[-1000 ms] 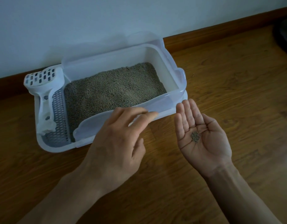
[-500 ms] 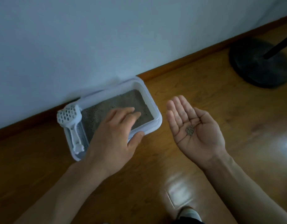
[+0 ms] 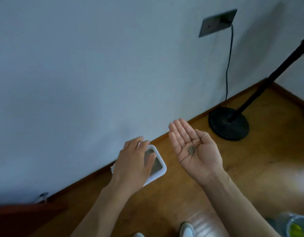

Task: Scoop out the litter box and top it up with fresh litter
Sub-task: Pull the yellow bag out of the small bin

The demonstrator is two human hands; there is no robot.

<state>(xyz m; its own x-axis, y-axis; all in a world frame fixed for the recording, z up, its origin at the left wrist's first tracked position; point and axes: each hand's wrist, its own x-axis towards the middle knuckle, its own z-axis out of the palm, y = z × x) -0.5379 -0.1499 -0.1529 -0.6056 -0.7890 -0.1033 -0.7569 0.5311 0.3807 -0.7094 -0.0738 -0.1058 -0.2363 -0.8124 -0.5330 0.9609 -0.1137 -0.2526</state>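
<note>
The white plastic litter box (image 3: 162, 170) lies far below on the wooden floor by the wall, grey litter inside; most of it is hidden behind my left hand (image 3: 132, 165). That hand hovers high above it, palm down, fingers relaxed, holding nothing. My right hand (image 3: 194, 153) is held flat, palm up, to the right of the box. A small pile of grey litter grains (image 3: 191, 149) rests in its palm. A corner of the white slotted scoop (image 3: 112, 169) peeks out left of my left hand.
A black floor stand with a round base (image 3: 229, 124) and slanted pole stands at the right by the wall. A cable (image 3: 229, 65) hangs from a dark wall plate (image 3: 217, 23). My shoes (image 3: 187, 229) show at the bottom, and a clear bag (image 3: 296, 225) at bottom right.
The view has risen and pulled far away from the litter box, which now looks small. Both hands kept their pose; the grains stay in my right palm.
</note>
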